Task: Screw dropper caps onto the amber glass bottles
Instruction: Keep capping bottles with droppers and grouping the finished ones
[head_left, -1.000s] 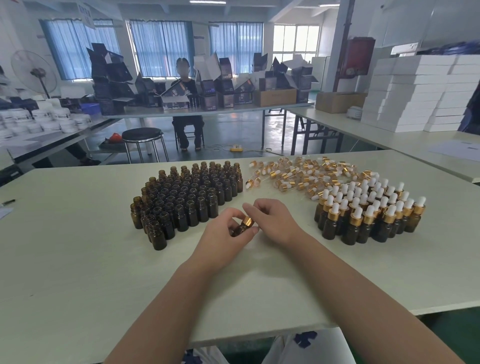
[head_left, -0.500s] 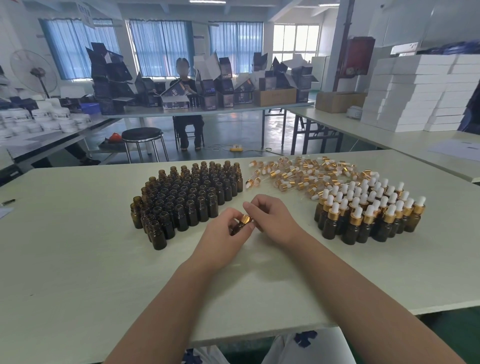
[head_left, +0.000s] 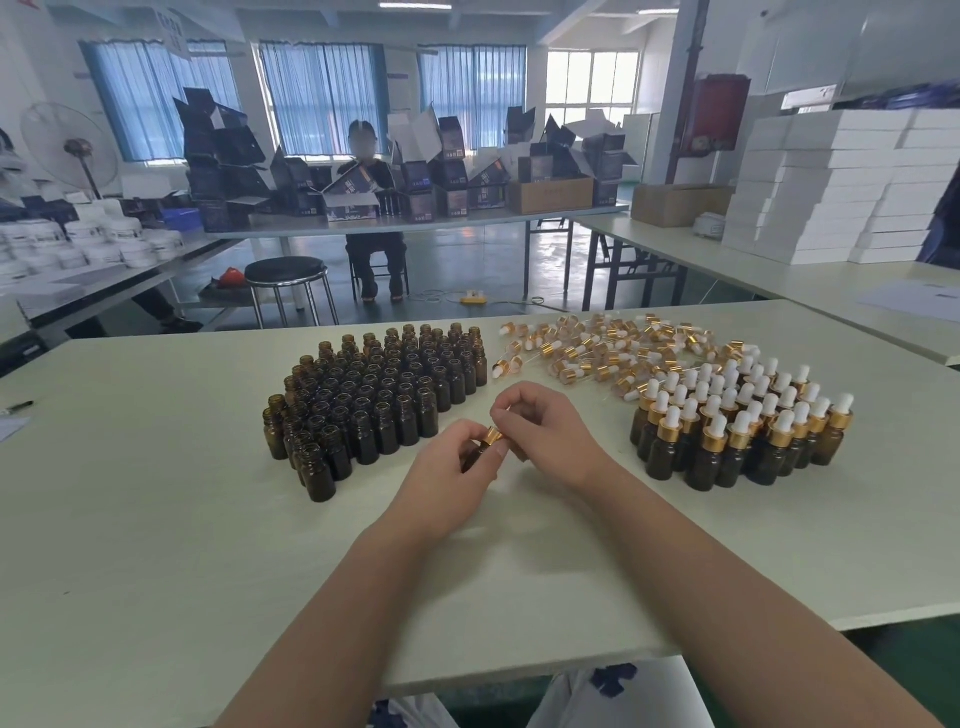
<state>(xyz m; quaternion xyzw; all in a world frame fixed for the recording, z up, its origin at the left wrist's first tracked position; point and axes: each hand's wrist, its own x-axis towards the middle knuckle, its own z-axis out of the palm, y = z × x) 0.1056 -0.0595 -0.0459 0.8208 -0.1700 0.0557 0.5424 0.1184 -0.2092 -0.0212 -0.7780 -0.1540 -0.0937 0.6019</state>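
Workshop table (head_left: 156, 519), centre: left hand (head_left: 447, 478) grips a tilted amber bottle (head_left: 474, 456); right hand (head_left: 545, 431) pinches its gold dropper cap (head_left: 493, 435), between uncapped bottles (head_left: 374, 395) and capped bottles (head_left: 737, 431).

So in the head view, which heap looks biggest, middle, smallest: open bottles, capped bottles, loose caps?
Open amber glass bottle cluster
Capped amber bottle cluster
Loose gold dropper cap pile: close to second, farther away, unsure.

No legible text — box labels (head_left: 352, 211) blurred
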